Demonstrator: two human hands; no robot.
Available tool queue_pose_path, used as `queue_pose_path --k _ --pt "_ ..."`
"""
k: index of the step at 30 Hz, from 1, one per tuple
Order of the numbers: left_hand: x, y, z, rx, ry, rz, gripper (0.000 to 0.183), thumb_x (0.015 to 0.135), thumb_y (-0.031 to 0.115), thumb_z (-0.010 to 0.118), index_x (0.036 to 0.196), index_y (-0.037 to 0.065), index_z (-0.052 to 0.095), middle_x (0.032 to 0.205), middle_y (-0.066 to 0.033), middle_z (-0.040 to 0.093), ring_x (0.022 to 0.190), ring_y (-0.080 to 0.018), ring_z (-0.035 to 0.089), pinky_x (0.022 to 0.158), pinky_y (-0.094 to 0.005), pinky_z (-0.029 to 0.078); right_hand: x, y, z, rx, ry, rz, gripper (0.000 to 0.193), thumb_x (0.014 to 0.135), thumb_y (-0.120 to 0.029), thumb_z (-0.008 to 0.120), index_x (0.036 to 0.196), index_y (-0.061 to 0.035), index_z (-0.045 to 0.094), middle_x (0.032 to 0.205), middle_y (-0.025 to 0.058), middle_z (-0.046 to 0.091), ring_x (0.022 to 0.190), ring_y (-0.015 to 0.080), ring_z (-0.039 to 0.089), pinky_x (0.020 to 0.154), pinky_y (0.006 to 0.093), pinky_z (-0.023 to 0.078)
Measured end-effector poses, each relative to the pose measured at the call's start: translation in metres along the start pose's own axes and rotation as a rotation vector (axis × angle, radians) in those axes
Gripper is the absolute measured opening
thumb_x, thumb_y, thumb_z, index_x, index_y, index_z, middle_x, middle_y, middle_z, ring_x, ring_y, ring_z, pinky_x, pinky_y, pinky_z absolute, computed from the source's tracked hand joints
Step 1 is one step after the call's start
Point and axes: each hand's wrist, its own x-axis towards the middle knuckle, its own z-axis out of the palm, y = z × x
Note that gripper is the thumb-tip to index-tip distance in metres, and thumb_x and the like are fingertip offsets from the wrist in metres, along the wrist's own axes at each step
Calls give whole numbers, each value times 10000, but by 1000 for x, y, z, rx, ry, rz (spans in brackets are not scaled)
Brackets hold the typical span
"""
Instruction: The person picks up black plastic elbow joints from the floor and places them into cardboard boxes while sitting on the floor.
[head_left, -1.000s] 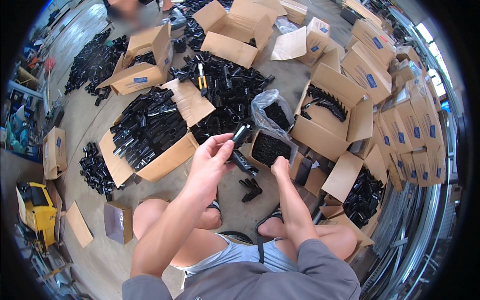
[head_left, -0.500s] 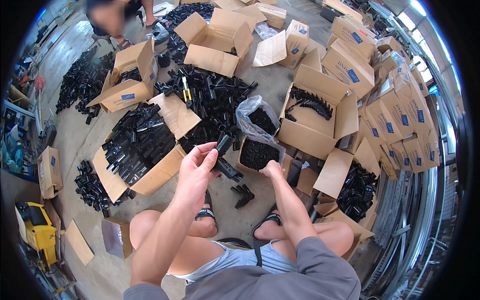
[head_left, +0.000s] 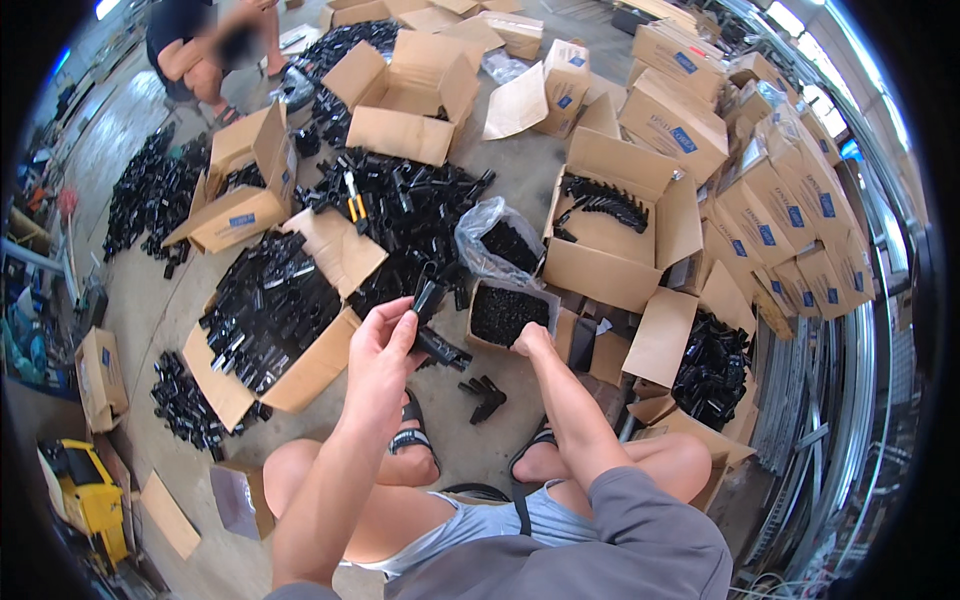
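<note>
Left hand [head_left: 385, 345] is gripping a black plastic bracket [head_left: 430, 322] w/ fingers clenched, near centre. Right hand [head_left: 532, 340] is reaching into small box of black bits [head_left: 510, 312]; can't tell its grip. One finished corner piece [head_left: 487, 392] is lying on floor; big piles left.

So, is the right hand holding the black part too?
No, only the left hand holds the black part; the right hand reaches into the small box of small black pieces.

left hand [head_left: 385, 345] raised, grip closed (fingertips pinched) | right hand [head_left: 530, 340] lowered, reaching forward
</note>
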Motion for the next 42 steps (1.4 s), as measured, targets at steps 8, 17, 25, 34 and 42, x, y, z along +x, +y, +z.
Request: queue_pose_path --k 8,17,25,34,42 --pt "0 4 8 2 -25 8 260 1049 219 582 1274 89 587 1103 6 650 1018 -87 605 873 -345 518 14 16 7 115 104 51 375 852 -70 606 1209 -1 697 1305 241 646 1253 380 608 1019 443 520" --pt "1 2 8 113 61 185 233 1039 135 580 1248 31 598 1086 -27 653 926 -83 611 773 -258 511 -121 -42 -57 1457 32 -511 168 1033 -188 606 1049 -52 703 906 43 696 775 109 672 709 256 571" --pt "4 -5 14 143 123 344 201 1008 45 598 1201 -11 602 1083 -71 665 1012 -130 620 879 -283 503 -271 -92 -101 1232 247 -949 226 979 -32 639 1193 18 688 1042 90 733 961 139 694 853 267 545" --pt "0 -6 17 211 146 469 224 1003 51 603 1218 -14 596 1099 -96 678 1035 -174 632 911 -316 500 -275 -108 -84 1421 220 -849 174 899 -26 740 1062 28 713 989 86 743 898 124 693 831 259 544" --pt "-2 -6 17 170 125 486 236 1005 53 603 1229 -19 591 1111 -105 673 1067 -176 621 920 -316 500 -286 -115 -81 1543 232 -810 158 893 -20 748 1045 23 740 998 71 748 901 99 674 818 251 538"
